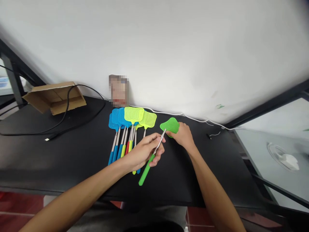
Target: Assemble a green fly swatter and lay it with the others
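Note:
A green fly swatter (146, 170) with a silver shaft slants over the table's middle, held by both hands. My left hand (149, 149) is closed round the metal shaft just above the green handle. My right hand (183, 133) grips the edge of the perforated green head, which looks bent; its fingers are partly hidden behind it. Left of the hands lies a row of several more swatters, with blue heads (115, 117) and yellow-green heads (134, 114) overlapping toward the wall. Their handles are blue, yellow-green and red, and my left forearm covers some of them.
An open cardboard box (64, 98) lies on the black table (72, 161) at the left, a black cable (89, 120) looping in front. A blurred upright picture (118, 91) leans on the white wall. White cable (173, 113) runs along the back. A small black plug (209, 136) lies right.

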Demonstrator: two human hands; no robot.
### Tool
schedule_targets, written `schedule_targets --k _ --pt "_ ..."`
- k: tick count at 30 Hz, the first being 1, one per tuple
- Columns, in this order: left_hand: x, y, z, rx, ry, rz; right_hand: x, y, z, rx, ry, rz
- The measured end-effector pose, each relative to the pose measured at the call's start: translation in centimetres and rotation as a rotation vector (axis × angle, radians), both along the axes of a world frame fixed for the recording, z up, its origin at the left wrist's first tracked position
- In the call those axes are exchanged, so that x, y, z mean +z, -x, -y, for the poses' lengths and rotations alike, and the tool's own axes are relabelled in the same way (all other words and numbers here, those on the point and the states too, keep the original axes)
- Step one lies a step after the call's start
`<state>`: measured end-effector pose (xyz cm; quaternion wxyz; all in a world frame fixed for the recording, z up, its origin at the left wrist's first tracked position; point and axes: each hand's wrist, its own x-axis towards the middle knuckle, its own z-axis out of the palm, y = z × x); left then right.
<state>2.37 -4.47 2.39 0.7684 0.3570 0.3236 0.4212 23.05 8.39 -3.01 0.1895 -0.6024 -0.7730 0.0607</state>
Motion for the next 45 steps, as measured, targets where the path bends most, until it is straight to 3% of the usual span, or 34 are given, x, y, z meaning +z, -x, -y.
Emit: schedule_targets --k 6,10,12,21,31,45 --pt "-0.8 -0.3 -0.1 0.057 0.089 0.064 1.2 -2.0 0.4 0.04 0.074 -0.645" --pt "-0.6 -0.4 -0.1 0.04 0.08 0.011 3.2 -1.7 2.4 0.091 0.326 -1.273" --pt "-0.7 -0.5 -0.1 0.035 0.084 -0.022 3.9 -1.1 3.3 0.128 0.416 -1.417" --pt "-1.3 -0.9 0.2 -0.039 0.056 -0.084 4.0 1.0 5.5 0.236 0.529 -1.494" --pt "-1.0 -0.8 0.0 -0.021 0.045 -0.072 4.6 0.7 5.7 0.222 0.507 -1.591" --pt "-1.2 -0.9 0.0 -0.005 0.034 -0.075 4.7 0.4 5.7 0.279 0.441 -1.506"
